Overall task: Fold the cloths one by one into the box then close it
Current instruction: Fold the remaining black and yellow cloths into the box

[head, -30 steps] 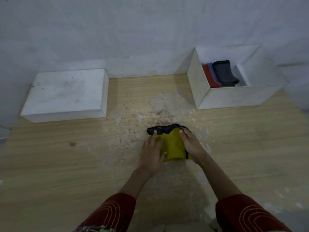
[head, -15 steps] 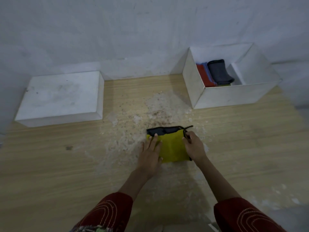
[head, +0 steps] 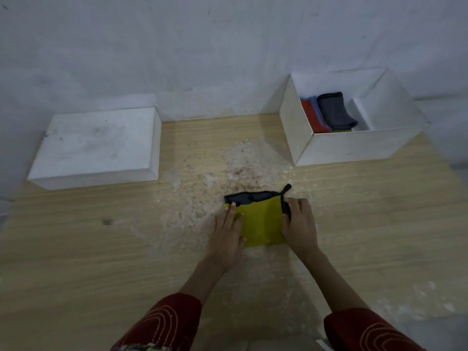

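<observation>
1. The yellow cloth (head: 263,224) lies folded flat on the table (head: 101,249), near its middle. A dark grey layer and black trim show along its 12 o'clock edge.
2. The left hand (head: 226,236) rests on the cloth's 9 o'clock side, fingers straight and slightly apart, pressing it down.
3. The right hand (head: 300,224) sits at the 3 o'clock edge with its fingers bent onto the black trim. It seems to pinch the trim (the fingertips are partly hidden, so I cannot be sure).
4. The cloth looks light, soft and limp, so it will probably sag and unfold if lifted by one corner. The black loop (head: 287,188) at its 1 o'clock corner is a poor handle.
5. A better hold is to clamp both side edges through all layers, or slide a palm underneath.
6. The open box (head: 354,150) stands at 2 o'clock from the cloth, with folded cloths (head: 334,111) already inside. Its lid (head: 96,143) waits at 10 o'clock.
</observation>
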